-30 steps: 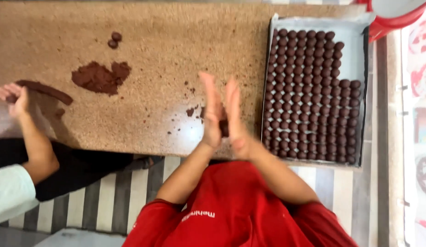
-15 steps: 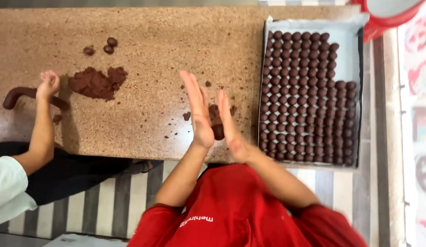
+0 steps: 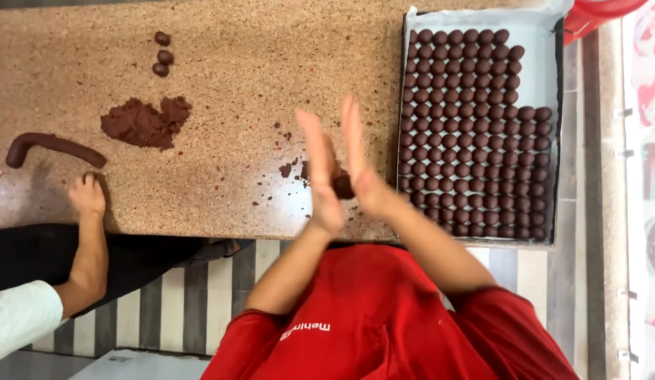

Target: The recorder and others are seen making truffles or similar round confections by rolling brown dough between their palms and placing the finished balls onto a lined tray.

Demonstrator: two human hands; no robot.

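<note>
Head view, looking straight down. A person in a red shirt (image 3: 383, 317) stands at a speckled tan stone surface (image 3: 271, 70). Both hands are raised on edge above the near rim of the surface, fingers stretched long and pointing away from the body. The left hand (image 3: 320, 172) and the right hand (image 3: 359, 165) face each other palm to palm with a narrow gap between the fingers. The grip is a flat press of the two palms, not a pinch. Low between the heels of the palms sits a dough lump (image 3: 341, 186), dark brown, matte, roughly rounded; only part of it shows, the rest being hidden by the hands. Whether both palms touch it cannot be told for certain.

Just left of the hands, crumbs (image 3: 285, 169) of the same brown dough lie scattered on the surface. Farther left and beyond lies a rough dough heap (image 3: 144, 123), and past that three small balls (image 3: 162, 56) in a short line.

Right of the hands, just beside them, is a tray (image 3: 545, 63) lined in pale grey, filled with close rows of dark brown balls (image 3: 475, 141), all alike in size and smoothly round; its far right corner is bare.

At far left, well apart, another person's hand (image 3: 86, 197) rests on the surface near a long curved dough roll (image 3: 53, 148). That person wears a white sleeve (image 3: 21, 317).
</note>
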